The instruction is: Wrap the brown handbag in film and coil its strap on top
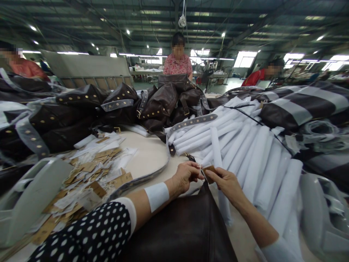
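Note:
A dark brown leather bag (180, 225) lies right in front of me, its corner pointing up toward my hands. Above that corner, my left hand (187, 176) is closed, fingertips pinching a thin white string (201, 171). The string leads to a small brown cardboard hang tag (209, 174), which my right hand (227, 183) grips between thumb and fingers. Both hands are close together, nearly touching. Just behind them is a dark strap end with a buckle (190, 157). Whether the string passes through any part of the bag is too small to tell.
Loose brown and white tags (92, 178) lie heaped on the left of the table (147, 149). White wrapped rolls (253, 156) are piled at right. Studded brown bags (160, 105) form a wall at the back. A co-worker (178, 62) stands beyond; others are at both sides.

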`<action>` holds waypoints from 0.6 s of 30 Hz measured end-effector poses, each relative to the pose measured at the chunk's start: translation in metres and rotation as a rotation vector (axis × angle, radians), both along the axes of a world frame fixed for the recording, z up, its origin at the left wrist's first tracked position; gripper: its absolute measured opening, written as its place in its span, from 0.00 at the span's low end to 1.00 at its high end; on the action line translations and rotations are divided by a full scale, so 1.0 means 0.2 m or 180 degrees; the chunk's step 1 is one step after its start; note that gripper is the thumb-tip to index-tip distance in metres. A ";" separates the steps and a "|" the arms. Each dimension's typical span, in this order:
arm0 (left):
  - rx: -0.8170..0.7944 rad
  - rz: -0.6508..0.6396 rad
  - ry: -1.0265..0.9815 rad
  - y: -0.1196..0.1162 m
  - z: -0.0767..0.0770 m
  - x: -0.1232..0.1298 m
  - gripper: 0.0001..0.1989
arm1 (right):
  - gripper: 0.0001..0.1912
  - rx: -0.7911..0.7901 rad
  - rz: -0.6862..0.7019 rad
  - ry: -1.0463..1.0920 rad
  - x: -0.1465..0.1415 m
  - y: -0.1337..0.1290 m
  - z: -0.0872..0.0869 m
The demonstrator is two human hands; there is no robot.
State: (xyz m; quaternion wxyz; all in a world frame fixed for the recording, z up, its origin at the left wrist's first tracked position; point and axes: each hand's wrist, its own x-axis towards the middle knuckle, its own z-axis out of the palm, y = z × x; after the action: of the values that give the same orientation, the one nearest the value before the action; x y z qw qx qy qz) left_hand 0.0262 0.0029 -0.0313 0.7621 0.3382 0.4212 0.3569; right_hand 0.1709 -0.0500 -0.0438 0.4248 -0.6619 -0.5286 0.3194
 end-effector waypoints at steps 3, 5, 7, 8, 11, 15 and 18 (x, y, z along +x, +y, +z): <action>0.0060 0.0018 0.0010 -0.01 -0.01 0.00 0.14 | 0.22 -0.0115 0.0138 0.0007 0.01 0.02 0.01; 0.0108 0.0004 0.0023 -0.01 -0.02 0.00 0.15 | 0.22 -0.0191 0.0226 0.0022 0.02 0.03 0.01; 0.0168 -0.0001 0.0043 -0.01 -0.03 0.00 0.15 | 0.22 -0.0230 0.0298 0.0008 0.02 0.04 0.01; 0.0201 0.0004 0.0056 -0.01 -0.03 0.00 0.15 | 0.22 -0.0253 0.0329 -0.0003 0.02 0.05 0.01; 0.0338 0.0039 0.0118 -0.01 -0.03 0.00 0.15 | 0.22 -0.0356 0.0481 0.0002 0.02 0.06 0.02; 0.0545 0.0143 0.0208 -0.01 -0.01 -0.01 0.15 | 0.23 -0.0394 0.0672 0.0093 0.03 0.08 0.03; 0.0675 0.0219 0.0241 -0.01 0.01 -0.01 0.16 | 0.21 -0.0398 0.0793 0.0071 0.03 0.08 0.03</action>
State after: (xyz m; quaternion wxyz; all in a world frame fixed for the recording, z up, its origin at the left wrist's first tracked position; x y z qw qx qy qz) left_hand 0.0247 0.0003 -0.0299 0.6929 0.4156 0.4209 0.4124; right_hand 0.1763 -0.0333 -0.0377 0.3456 -0.6128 -0.5810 0.4093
